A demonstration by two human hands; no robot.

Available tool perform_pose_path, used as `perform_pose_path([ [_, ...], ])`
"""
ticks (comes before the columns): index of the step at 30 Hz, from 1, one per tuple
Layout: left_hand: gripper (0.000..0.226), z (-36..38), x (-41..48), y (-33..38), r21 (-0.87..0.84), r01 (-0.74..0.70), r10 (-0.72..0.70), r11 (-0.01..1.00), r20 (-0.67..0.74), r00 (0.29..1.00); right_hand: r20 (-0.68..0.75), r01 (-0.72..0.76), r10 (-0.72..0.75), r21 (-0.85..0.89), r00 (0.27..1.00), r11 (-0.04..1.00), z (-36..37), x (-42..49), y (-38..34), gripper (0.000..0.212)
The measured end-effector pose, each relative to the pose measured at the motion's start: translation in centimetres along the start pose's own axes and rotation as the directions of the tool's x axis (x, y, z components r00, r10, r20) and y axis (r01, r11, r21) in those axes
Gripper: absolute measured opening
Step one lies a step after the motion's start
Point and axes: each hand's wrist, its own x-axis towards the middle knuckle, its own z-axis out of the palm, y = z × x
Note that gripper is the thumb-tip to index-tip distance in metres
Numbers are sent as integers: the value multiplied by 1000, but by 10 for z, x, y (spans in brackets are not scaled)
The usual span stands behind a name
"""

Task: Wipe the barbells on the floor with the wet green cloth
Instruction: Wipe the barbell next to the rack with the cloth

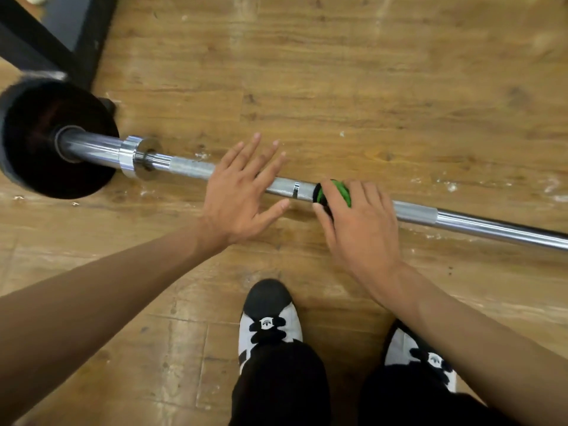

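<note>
The right hand (359, 229) is curling its fingers and thumb down over the green cloth (341, 192), which is bunched round the shaft of the barbell (461, 221). Held this way, the cloth is probably hugging the metal all the way round rather than only on top, so one slide would clean the whole girth. Only a small fold of cloth is showing, between the thumb and forefinger.

The left hand (242, 192) is lying open with its fingers spread, gripping nothing. It is crossing the knurled stretch of the bar just beside the cloth, on the plate side. Whether the palm is pressing on the bar or hovering above it cannot be told. It is likely there to stop the bar rolling while the other hand is rubbing.

The barbell is lying on the wooden floor (368, 87), running from the black weight plate (46, 139) at the left out past the right edge. A bright collar (135, 158) is sitting on the bar just beside the plate. The plate seems to be holding the shaft a little off the boards, which would be leaving room for fingers underneath.

Two black-and-white shoes (269, 321) are standing on the near side of the bar, so the person is bending over it. A black frame (37, 32) is standing beyond the plate.
</note>
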Motion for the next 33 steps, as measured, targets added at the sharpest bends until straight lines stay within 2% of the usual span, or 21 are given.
perform_pose_path([
  [2,85,-2,-6,-5,-9,-23,23,1000,3,1000,-1,8,-8,9,1000,1000,2,9,-13,35],
  [5,87,-7,-13,-6,-8,-32,32,999,59,998,27,75,-75,17,997,997,-7,-5,12,34],
  [9,90,-10,-27,12,-2,8,-7,1000,111,994,64,-49,49,-5,997,999,-29,-45,50,38],
  [13,91,-14,-49,23,-17,-1,3,1000,127,992,38,-195,194,15,980,981,-22,-51,9,32],
  [17,90,-23,-74,19,-21,-26,29,999,175,984,114,-39,35,29,993,999,-13,-33,-37,35],
  [21,82,-28,-83,14,-51,-76,86,996,233,969,183,110,-114,30,977,993,-26,-57,-11,37],
  [25,75,-24,-78,11,-7,-107,105,994,240,965,209,4,-13,46,978,999,-48,-100,36,41],
  [28,74,-22,-89,17,24,-100,94,995,194,977,209,-67,60,25,976,997,-49,-99,10,40],
  [33,70,-26,-108,17,5,-105,103,994,160,982,291,54,-90,132,952,990,-27,-60,-56,38],
])
